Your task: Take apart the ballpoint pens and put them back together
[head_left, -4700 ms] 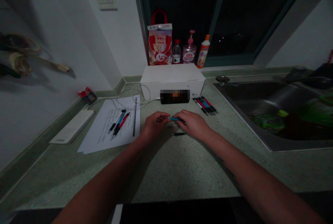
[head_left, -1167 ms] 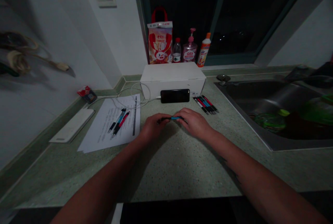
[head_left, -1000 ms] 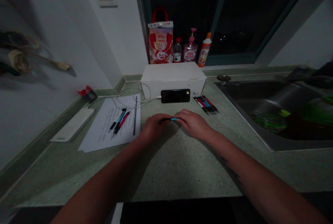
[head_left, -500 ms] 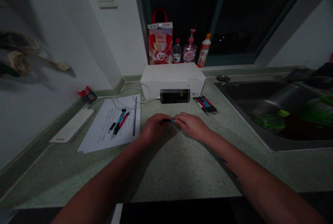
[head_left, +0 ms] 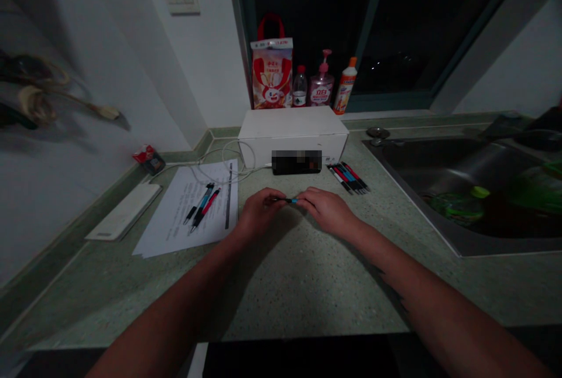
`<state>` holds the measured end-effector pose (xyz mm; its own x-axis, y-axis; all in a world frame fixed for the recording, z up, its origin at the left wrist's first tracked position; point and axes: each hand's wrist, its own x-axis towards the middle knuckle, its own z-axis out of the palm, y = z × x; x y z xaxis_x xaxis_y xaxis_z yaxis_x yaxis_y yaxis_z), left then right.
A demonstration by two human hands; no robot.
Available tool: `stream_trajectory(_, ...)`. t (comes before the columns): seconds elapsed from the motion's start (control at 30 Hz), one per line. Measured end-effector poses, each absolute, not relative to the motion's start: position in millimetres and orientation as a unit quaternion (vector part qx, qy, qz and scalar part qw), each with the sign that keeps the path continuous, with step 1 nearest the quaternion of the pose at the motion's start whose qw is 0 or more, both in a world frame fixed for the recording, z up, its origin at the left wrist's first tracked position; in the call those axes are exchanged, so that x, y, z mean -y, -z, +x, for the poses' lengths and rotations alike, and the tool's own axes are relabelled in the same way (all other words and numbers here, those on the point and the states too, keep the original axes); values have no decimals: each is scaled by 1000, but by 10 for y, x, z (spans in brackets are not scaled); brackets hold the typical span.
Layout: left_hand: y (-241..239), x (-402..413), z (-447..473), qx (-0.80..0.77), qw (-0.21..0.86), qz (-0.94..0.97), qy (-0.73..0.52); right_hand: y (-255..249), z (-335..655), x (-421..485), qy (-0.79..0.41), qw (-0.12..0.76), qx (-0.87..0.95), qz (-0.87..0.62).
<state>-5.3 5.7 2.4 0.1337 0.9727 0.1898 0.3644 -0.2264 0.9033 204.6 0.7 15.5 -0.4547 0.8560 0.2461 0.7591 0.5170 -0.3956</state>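
Note:
A blue and black pen (head_left: 290, 200) is held level above the counter between my two hands. My left hand (head_left: 260, 207) pinches its dark end, and the fingers of my right hand (head_left: 325, 209) close on the blue end. Part of the pen is hidden by the fingers. To the left, several pens (head_left: 202, 207), blue and red with black parts, lie on printed sheets of paper (head_left: 175, 202). Beyond my right hand, a row of several pens (head_left: 348, 178) in white, red, blue and black lies on the counter.
A white box (head_left: 292, 123) stands at the back, with a black phone (head_left: 296, 165) leaning on its front and a white cable attached. A white power bank (head_left: 125, 212) lies at left. The metal sink (head_left: 413, 205) is at right. Bottles (head_left: 321, 88) line the windowsill.
The pen has risen very slightly, and more of its blue part shows between my fingers. Both hands keep their grip. The whole view has shifted a little.

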Motion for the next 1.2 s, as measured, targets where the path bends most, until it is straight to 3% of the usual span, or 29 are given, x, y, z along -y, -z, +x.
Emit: stream_trajectory(1.2,-26,-83,-65,-521,399,621,-428,-173,2055,-7,-107,208,842,-486)
